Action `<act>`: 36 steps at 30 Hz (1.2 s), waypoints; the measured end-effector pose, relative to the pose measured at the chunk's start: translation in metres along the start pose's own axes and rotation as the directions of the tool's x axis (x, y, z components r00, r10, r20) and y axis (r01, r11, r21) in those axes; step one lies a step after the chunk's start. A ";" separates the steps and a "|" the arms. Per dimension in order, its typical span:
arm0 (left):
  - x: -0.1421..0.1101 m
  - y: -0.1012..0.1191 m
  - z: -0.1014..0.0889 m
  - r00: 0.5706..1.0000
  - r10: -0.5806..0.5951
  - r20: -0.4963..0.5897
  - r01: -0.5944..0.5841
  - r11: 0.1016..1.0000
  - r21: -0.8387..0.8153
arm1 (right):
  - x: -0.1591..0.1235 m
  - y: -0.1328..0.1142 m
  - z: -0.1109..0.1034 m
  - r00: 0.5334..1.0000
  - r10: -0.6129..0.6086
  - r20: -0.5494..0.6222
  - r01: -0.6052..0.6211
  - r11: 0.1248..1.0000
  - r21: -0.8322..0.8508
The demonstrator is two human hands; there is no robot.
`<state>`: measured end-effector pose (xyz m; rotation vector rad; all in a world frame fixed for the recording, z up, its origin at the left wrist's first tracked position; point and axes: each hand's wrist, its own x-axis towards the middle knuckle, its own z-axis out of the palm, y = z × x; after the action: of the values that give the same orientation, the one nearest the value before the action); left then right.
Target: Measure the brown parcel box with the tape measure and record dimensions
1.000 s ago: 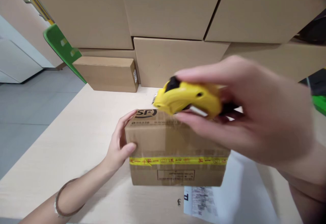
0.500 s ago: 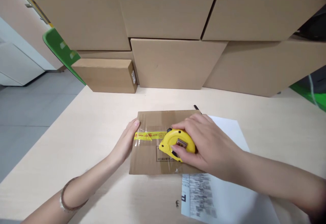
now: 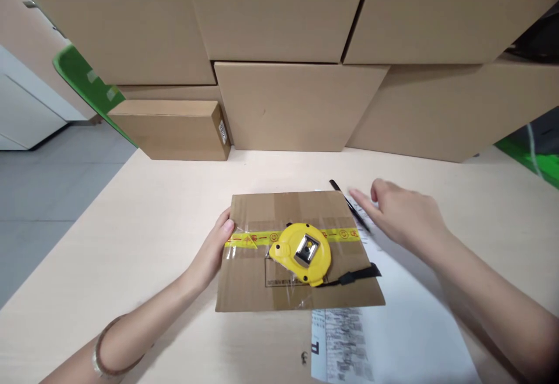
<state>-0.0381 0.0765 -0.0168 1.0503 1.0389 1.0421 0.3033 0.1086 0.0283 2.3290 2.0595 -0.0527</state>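
A taped cardboard box (image 3: 253, 285) lies in front of me on the table. My left hand (image 3: 212, 250) grips its left edge, thumb near the top, the other fingers largely hidden along the side. On the box rests a yellow tape measure (image 3: 321, 256) with a metal clip facing up and a black strap (image 3: 353, 276) trailing to the right. To the right of the box, my right hand (image 3: 402, 212) is in the air with a finger stretched toward a black pen (image 3: 353, 209) and holds nothing. The pen lies beside the box's back right corner, partly over printed paper.
White and printed sheets (image 3: 419, 314) lie under and right of the box. A smaller carton (image 3: 174, 133) stands at the back left, before a wall of large cartons (image 3: 297, 107). The table's left edge drops to a grey floor (image 3: 52, 192).
My right hand has let go of the tape measure, leaving it on the box, and moved right and back toward the pen. My left hand stays at the box's left edge.
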 end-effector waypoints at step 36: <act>0.003 -0.006 -0.011 1.000 0.002 0.029 -0.004 0.999 0.047 | 0.007 0.045 0.078 0.887 -0.385 0.255 -0.074 0.426 0.902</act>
<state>-0.0477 0.0801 -0.0251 1.1027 1.0432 1.0061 0.3482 0.1059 -0.0499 2.0640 2.2370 -1.9687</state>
